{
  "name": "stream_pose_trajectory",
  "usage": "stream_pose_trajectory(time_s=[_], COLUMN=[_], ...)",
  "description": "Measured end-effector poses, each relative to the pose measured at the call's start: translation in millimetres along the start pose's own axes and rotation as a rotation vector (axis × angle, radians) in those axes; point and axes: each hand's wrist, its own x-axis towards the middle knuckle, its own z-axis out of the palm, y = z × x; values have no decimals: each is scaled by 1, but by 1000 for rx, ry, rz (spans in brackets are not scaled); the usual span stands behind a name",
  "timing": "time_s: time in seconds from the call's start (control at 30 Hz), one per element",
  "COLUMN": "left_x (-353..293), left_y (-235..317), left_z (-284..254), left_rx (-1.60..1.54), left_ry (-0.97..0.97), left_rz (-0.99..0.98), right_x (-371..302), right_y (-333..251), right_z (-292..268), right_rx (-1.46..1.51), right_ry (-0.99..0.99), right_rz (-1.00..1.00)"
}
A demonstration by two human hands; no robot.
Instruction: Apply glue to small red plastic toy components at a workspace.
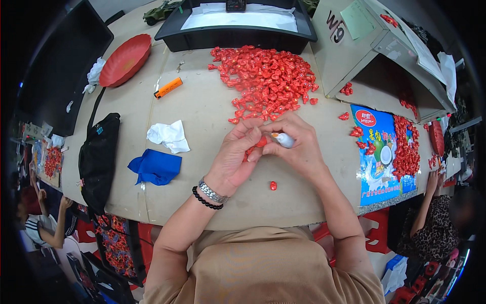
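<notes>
Above the middle of the table, my two hands meet. My left hand (pixel 234 159) is closed on a small red plastic piece (pixel 257 146), pinched between thumb and fingers. My right hand (pixel 302 144) grips a white pen-like tool (pixel 285 140), its narrow end pointing at the red piece. Fingers cover where the tool and piece meet, so contact cannot be made out. A single red piece (pixel 273 186) lies on the table close to me, below my hands. Just beyond my fingers spreads a large heap of similar red pieces (pixel 266 76).
A black tray (pixel 235 38) with white paper stands behind the heap. Left lie a red dish (pixel 125 61), orange stick-shaped item (pixel 168 87), white tissue (pixel 168 136), blue cloth (pixel 156 166) and black bag (pixel 101 162). At right are a grey box (pixel 354 55) and blue printed sheet (pixel 374 177).
</notes>
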Motion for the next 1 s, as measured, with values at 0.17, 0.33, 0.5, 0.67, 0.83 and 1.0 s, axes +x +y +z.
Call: stream_pose_trajectory(time_s=[0.17,0.33,0.5,0.67,0.83,1.0], left_x=[2,2,-3,-3,-1,3], left_y=[-6,-5,5,1,0,4], left_z=[2,1,16,6,0,-2], left_rx=[54,61,112,205,36,-121], left_ry=[118,81,65,-37,-57,-106], left_rz=[15,50,-69,-110,-100,-90], right_x=[-4,1,-1,-2,-1,0], right_y=[2,4,1,3,-4,3], right_z=[8,9,4,2,-4,-17], right_rx=[13,-75,128,-23,160,-108], right_ry=[37,124,191,159,174,189], right_rz=[11,-118,67,-36,229,-14])
